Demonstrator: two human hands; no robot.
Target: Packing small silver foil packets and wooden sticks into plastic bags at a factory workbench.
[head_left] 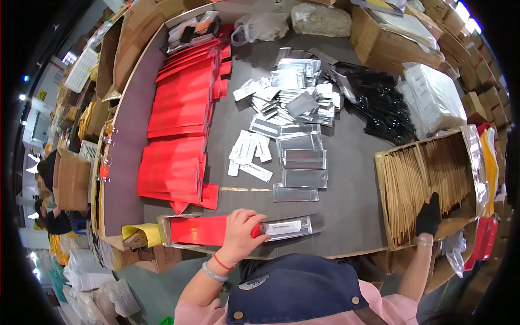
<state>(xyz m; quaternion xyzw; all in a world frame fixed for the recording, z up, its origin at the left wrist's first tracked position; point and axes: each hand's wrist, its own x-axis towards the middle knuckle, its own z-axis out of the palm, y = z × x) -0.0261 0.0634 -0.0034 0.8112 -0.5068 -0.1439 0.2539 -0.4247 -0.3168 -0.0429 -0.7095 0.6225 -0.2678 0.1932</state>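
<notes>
My left hand (242, 233), with a red cord and a pale bangle at its wrist, has its fingers bent over the right end of a red envelope (197, 230). Something red covers one of its fingertips. Just right of those fingers lies a clear plastic case (290, 226) with a white printed slip inside, near the table's front edge. My right hand (428, 215), in a black glove, reaches into an open carton (394, 238) at the right. It touches a tight row of thin brown slat-like pieces (403, 189); the dark glove hides how its fingers are bent.
Overlapping red envelopes (176, 114) line the table's left side. Several clear cases (303, 162) and small white slips (246, 154) lie mid-table, below a heap of silvery packs (295, 89). Shiny black packets (379, 103) and a white wrapped stack (433, 97) sit behind the carton.
</notes>
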